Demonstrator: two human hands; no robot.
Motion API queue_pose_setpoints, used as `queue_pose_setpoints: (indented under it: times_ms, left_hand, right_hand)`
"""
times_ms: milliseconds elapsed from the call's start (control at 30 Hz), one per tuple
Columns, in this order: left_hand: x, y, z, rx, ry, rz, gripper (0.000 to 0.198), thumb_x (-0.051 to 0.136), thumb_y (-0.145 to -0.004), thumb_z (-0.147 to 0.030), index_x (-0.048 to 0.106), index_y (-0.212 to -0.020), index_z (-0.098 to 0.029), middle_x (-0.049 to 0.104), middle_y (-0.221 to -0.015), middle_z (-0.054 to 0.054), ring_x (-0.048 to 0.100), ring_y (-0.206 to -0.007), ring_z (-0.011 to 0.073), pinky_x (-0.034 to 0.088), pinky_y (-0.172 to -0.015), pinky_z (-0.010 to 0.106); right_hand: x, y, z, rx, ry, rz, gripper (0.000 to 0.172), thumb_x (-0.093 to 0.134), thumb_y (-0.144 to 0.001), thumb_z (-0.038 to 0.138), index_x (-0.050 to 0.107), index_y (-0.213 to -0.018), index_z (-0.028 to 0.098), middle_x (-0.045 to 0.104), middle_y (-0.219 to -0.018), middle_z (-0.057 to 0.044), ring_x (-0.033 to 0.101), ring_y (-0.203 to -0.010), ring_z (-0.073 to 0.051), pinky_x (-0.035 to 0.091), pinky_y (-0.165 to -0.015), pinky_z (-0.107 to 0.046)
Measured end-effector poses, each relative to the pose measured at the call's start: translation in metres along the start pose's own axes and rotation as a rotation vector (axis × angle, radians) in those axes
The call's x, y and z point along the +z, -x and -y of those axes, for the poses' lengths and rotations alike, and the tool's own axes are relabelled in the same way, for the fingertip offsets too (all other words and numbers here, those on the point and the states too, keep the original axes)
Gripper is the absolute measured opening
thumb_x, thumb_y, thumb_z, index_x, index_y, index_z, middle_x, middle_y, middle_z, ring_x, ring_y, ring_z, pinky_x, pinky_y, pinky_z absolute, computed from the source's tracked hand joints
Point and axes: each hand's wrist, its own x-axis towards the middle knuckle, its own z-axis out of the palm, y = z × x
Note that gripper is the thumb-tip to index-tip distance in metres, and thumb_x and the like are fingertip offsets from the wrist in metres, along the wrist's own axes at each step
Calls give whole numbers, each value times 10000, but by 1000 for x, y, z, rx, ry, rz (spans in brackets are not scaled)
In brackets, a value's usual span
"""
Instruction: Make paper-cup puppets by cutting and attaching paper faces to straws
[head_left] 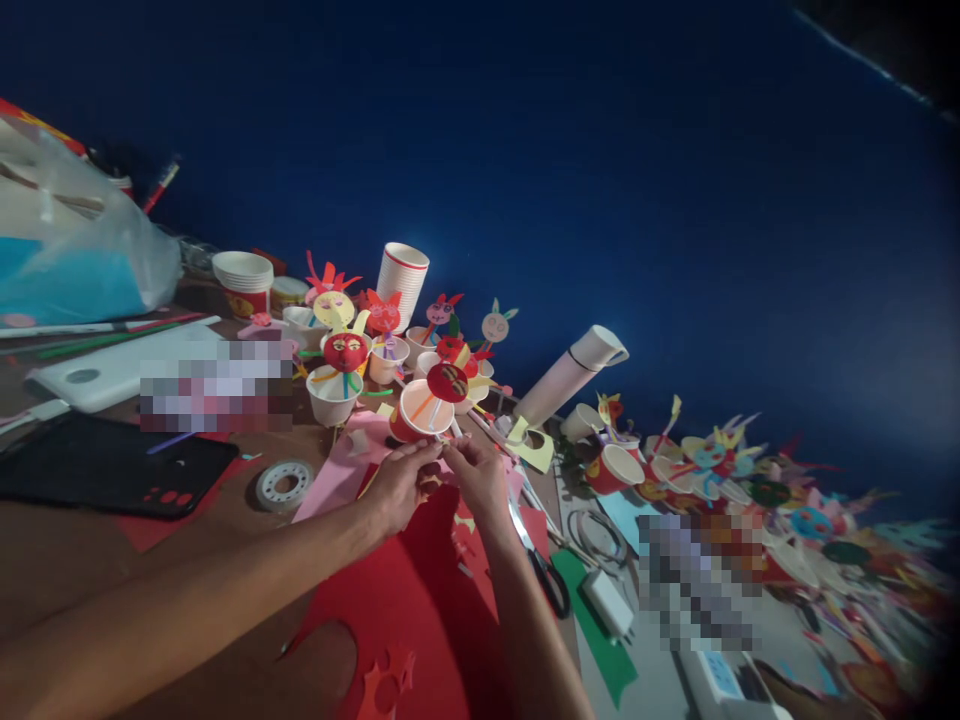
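Mid-frame, left hand [405, 482] and right hand [480, 476] pinch a tiny piece [442, 444]; cup [405, 424] just above, scissors [537, 560] rightward, brown table [67, 575] lower left.

A dim, dark blue wall [675, 200] stands behind a brown tabletop [67, 555].

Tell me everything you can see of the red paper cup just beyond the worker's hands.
The red paper cup has a red outer wall, pale rim and pale inside. Its open mouth faces up toward the camera. An orange strip shows inside, slanting toward a dark red paper face at the rim's right in the picture. The left hand and right hand are close in front; contact and any tilt are unclear.
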Motion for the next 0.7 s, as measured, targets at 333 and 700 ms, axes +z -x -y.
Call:
queue_pose_setpoints:
  times_ms: [333, 700]
  left_hand:
    - [8, 7, -15, 36, 5, 18, 176, 712, -630, -130, 584, -749, -132, 579, -670, -14, 483, -513, 56, 326, -417, 166]
    - [-18, 23, -35, 46, -184, -15, 143, 729, -645, -176, 656, -760, -131, 617, -765, 23, 531, -622, 85, 400, -470, 179]
  right_hand:
    - [-33, -6, -2, -32, -77, -137, 290, 592, -734, 409, 708, -808, 154, 656, -675, -18, 564, -616, -145, 443, -600, -260]
    - [-141, 13, -56, 27, 33, -574, 302, 649, -685, 441, 646, -763, 150, 580, -594, 18, 499, -570, -126, 398, -575, -254]
